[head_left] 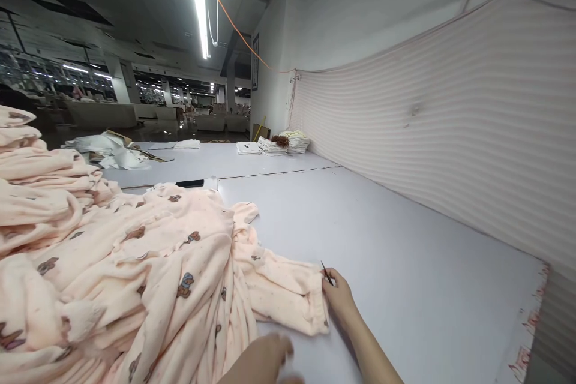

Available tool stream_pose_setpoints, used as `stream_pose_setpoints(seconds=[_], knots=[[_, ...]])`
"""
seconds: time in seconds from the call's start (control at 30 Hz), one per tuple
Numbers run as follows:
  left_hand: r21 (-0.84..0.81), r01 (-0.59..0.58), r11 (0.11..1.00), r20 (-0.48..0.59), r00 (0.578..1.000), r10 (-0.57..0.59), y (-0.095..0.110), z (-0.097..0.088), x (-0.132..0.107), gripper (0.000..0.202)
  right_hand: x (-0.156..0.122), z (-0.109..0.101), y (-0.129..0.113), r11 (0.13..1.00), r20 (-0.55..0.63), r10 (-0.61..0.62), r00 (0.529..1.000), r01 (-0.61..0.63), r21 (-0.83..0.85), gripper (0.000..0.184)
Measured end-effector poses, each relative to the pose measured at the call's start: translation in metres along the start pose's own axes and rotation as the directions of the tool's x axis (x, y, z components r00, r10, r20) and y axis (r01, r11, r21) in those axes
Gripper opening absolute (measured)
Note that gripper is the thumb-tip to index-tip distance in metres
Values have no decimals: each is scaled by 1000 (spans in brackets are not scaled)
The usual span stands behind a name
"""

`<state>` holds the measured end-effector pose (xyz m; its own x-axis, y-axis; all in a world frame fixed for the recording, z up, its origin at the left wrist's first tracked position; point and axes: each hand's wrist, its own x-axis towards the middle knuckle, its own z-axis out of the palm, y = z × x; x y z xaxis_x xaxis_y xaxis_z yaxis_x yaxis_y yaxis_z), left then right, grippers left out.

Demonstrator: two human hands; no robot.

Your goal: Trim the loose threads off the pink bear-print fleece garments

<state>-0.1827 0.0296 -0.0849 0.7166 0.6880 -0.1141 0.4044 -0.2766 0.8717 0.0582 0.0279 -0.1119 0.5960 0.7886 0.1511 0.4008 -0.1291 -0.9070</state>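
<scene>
A pale pink fleece garment (180,252) printed with small brown bears lies crumpled over the left and middle of the table. One sleeve (288,288) stretches to the right, ending in a gathered cuff. At that cuff, my right hand (339,297) is closed around a slim dark pointed tool (327,274), whose tip sticks up past the fingers. Those fingertips touch the cuff's edge. My left hand (265,360), smeared by motion, is at the bottom centre, just below the sleeve. I cannot make out its fingers or anything in them.
More pink fleece is heaped (40,192) at the left. A dark flat object (189,183) lies behind the garment. White cloth (112,150) and stacks of folded white pieces (272,145) are on the far table (211,162). A striped pink sheet (427,120) covers the right wall.
</scene>
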Motion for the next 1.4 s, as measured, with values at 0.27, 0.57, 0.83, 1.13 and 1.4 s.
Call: stream_pose_setpoints(seconds=[0.27, 0.57, 0.83, 1.13, 1.4], knots=[[-16, 148, 989, -25, 989, -149, -15, 48, 35, 53, -36, 4, -17, 990, -49, -54, 997, 48, -133, 18], [-315, -74, 946, -318, 947, -32, -41, 54, 41, 46, -56, -12, -3, 984, 250, -142, 958, 164, -68, 27], [-196, -143, 970, -507, 862, 25, -18, 53, 26, 42, -70, 18, -6, 962, 286, 51, 957, -124, 242, 27], [-82, -239, 968, -665, 736, 126, -15, 31, 11, 35, -71, -2, -42, 981, -55, -92, 994, 81, -177, 10], [181, -403, 897, -629, 654, 420, -15, 15, 4, 49, -104, -10, -56, 810, 183, -396, 900, 436, -392, 17]])
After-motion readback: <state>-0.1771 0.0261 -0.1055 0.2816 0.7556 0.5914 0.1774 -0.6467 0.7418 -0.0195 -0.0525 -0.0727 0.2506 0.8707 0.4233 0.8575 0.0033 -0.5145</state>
